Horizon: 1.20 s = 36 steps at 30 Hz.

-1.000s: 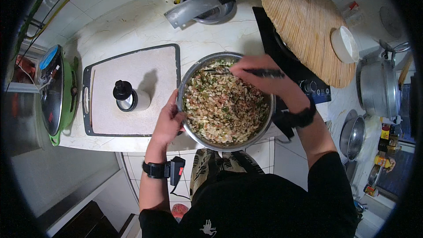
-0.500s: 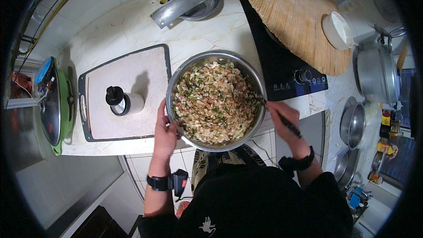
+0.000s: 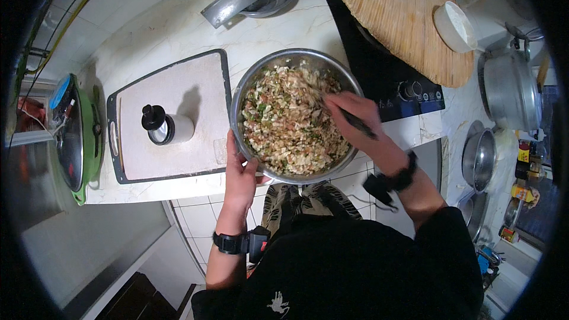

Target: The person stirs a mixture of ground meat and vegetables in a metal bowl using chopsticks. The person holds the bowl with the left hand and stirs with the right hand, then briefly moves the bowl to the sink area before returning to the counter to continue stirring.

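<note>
A large steel mixing bowl [image 3: 237,112] holds a chopped filling [image 3: 290,127] of pale, pinkish and green bits. My left hand [image 3: 241,172] grips the bowl's near left rim, with the thumb at the edge and the fingers beneath. Over the bowl's right side, my right hand [image 3: 355,120] is closed round a dark-handled utensil [image 3: 360,125]. The handle's end sticks out below the fist. Its other end is in the filling, blurred and partly hidden, so its shape does not show.
Left of the bowl, a cutting board [image 3: 133,104] bears a white container with a black top [image 3: 178,128]. A cleaver [image 3: 237,3] lies across a metal basin [image 3: 269,9] behind. An induction cooktop [image 3: 409,98], a round slatted wooden board [image 3: 391,18] and a white bowl [image 3: 453,26] are at right.
My right hand has moved up and left, from the bowl's right rim to over the filling. The filling beside the utensil is now smeared by motion. My left hand still holds the rim.
</note>
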{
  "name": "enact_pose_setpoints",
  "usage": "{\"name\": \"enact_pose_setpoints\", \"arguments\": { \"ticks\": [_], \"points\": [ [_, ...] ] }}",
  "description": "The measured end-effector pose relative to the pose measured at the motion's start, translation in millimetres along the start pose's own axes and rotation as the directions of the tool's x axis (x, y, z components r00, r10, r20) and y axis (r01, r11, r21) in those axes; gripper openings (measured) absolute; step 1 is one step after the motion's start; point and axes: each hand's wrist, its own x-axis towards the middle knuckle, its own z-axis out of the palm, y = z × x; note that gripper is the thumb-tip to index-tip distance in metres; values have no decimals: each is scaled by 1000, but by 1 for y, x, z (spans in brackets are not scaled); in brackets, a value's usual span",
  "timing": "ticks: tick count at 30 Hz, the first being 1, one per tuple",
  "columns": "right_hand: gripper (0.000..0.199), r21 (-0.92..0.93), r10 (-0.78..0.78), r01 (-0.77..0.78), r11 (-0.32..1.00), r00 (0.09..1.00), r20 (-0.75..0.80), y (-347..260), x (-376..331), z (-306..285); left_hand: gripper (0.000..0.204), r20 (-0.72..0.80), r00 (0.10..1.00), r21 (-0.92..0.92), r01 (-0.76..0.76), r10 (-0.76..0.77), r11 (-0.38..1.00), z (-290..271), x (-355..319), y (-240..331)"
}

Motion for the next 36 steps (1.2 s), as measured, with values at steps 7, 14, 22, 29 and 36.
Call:
{"name": "enact_pose_setpoints", "arguments": {
  "ticks": [7,14,22,29,36],
  "points": [
    [20,-129,-159,195,972,956,247,-10,-16,1,74,3,1000,14,-3,3,1000,-4,0,3],
    [26,77,-24,11,997,985,171,-8,2,15,74,19,1000,30,-20,20,999,-8,-1,2],
    [17,-91,-79,97,991,981,177,-11,-16,14,74,25,999,7,-39,39,999,-11,1,3],
    [19,-85,-302,336,938,913,275,-21,-20,22,75,29,999,38,-21,20,999,-15,1,7],
    [16,202,-100,37,979,945,313,-21,-5,27,74,35,998,48,-46,44,998,-19,1,6]
  ]
}}
